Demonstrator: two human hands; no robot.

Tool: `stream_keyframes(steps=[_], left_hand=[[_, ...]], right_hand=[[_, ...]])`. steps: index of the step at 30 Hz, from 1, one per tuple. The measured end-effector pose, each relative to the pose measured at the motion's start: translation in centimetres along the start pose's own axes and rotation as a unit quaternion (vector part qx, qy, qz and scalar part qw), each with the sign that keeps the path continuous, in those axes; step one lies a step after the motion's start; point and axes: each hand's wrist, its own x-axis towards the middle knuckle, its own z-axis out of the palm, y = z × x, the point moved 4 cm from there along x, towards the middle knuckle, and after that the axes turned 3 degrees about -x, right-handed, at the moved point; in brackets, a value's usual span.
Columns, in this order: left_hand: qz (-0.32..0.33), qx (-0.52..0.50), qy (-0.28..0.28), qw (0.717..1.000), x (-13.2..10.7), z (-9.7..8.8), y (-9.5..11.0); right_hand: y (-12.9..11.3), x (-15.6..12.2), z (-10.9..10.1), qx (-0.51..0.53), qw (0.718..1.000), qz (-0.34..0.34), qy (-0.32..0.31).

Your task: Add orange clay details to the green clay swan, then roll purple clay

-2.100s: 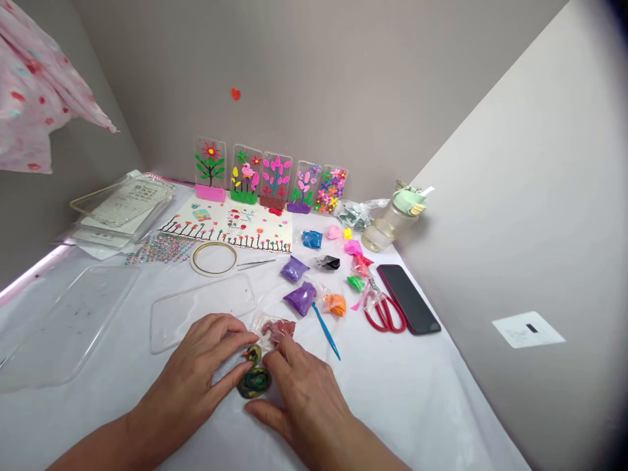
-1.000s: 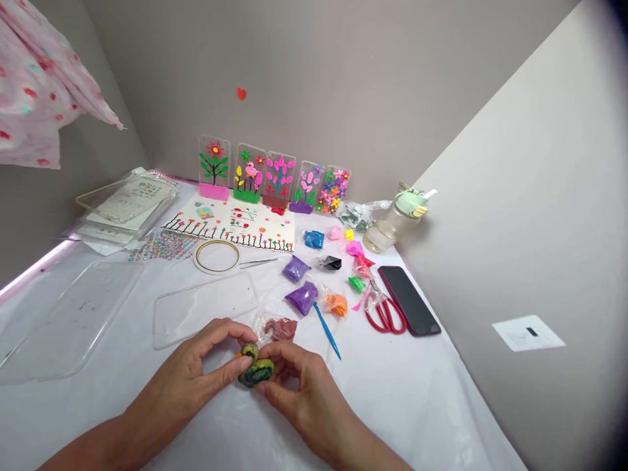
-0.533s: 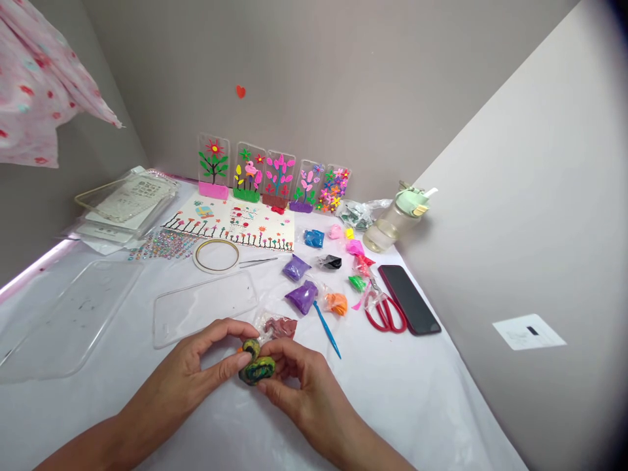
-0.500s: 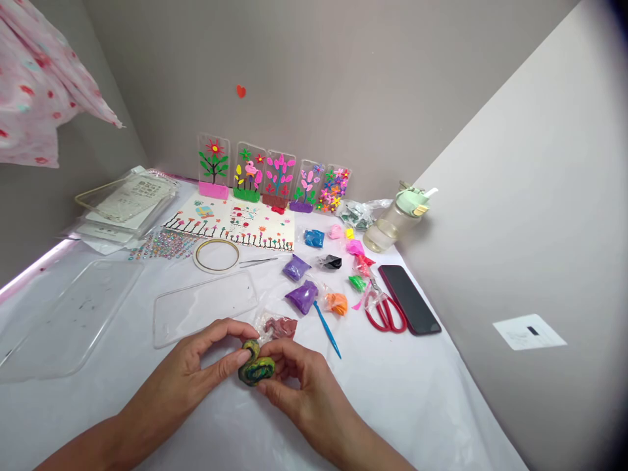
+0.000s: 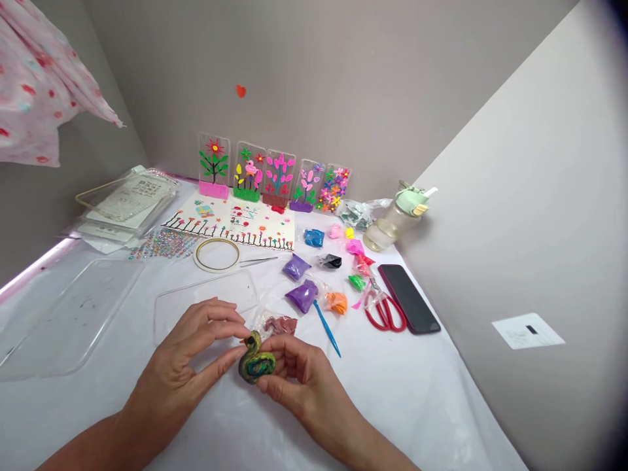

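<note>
A small marbled clay bird in green, blue and yellow, with a curved neck and a tiny orange beak, sits between my hands. My left hand pinches its head and neck with the thumb and fingertips. My right hand grips the body from the right, hiding its lower right side. Just behind the bird lies a plastic bag of reddish-brown clay. A clear phone case lies partly under my left fingers.
Clay-decorated phone cases stand along the back wall above a painted sheet. Bagged clay, a blue tool, red scissors, a phone and a bottle lie to the right. A larger clear case lies left.
My left hand has shifted up and its fingers now sit higher on the bird's neck. The bird stands a little more upright between my hands.
</note>
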Motion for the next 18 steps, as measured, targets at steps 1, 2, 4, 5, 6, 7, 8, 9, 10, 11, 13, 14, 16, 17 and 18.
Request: stream_keyframes(steps=[1,2,4,5,6,7,8,9,10,11,13,14,16,17,18], left_hand=[[0.013,0.009,0.002,1.000,0.1,0.0,0.2],[0.020,0.016,0.002,1.000,0.1,0.0,0.3],[0.027,0.025,0.003,0.999,0.1,0.1,0.3],[0.027,0.026,0.004,0.999,0.0,0.1,0.3],[0.026,0.026,0.005,0.999,0.0,0.1,0.2],[0.026,0.025,0.008,0.999,-0.1,0.1,0.2],[0.022,0.023,0.011,0.999,-0.1,0.1,0.1],[0.013,0.020,0.014,1.000,-0.2,0.0,0.1],[-0.001,0.016,0.017,1.000,-0.2,0.0,0.0],[-0.017,0.009,0.018,1.000,-0.2,0.0,-0.1],[-0.078,-0.007,0.017,0.997,-0.4,0.0,-0.4],[-0.122,-0.019,0.013,0.992,-0.5,0.1,-0.7],[-0.216,-0.066,0.003,0.974,-0.8,0.3,-1.5],[-0.257,-0.099,-0.005,0.961,-0.9,0.5,-1.9],[-0.287,-0.135,-0.015,0.948,-1.1,0.8,-2.2]], right_hand=[[-0.1,0.0,0.1,-0.011,1.000,-0.003,0.001],[-0.2,0.0,0.1,-0.020,1.000,-0.005,0.001],[-0.2,-0.1,0.2,-0.031,1.000,-0.005,0.001],[-0.3,-0.1,0.3,-0.034,0.999,-0.004,0.001],[-0.3,-0.1,0.3,-0.037,0.999,-0.002,0.000],[-0.2,-0.2,0.3,-0.040,0.999,-0.001,-0.001],[-0.2,-0.2,0.3,-0.041,0.999,-0.001,-0.002],[-0.2,-0.2,0.3,-0.042,0.999,-0.003,-0.002],[-0.2,-0.2,0.3,-0.040,0.999,-0.005,-0.002],[-0.1,-0.2,0.3,-0.034,0.999,-0.006,-0.002],[-0.1,-0.1,0.2,-0.005,1.000,-0.004,-0.004],[0.0,0.0,0.1,0.014,1.000,0.001,-0.005],[0.0,0.2,-0.1,0.051,0.999,0.014,-0.003],[-0.1,0.2,-0.2,0.066,0.998,0.020,0.001],[-0.2,0.3,-0.3,0.076,0.997,0.021,0.009]])
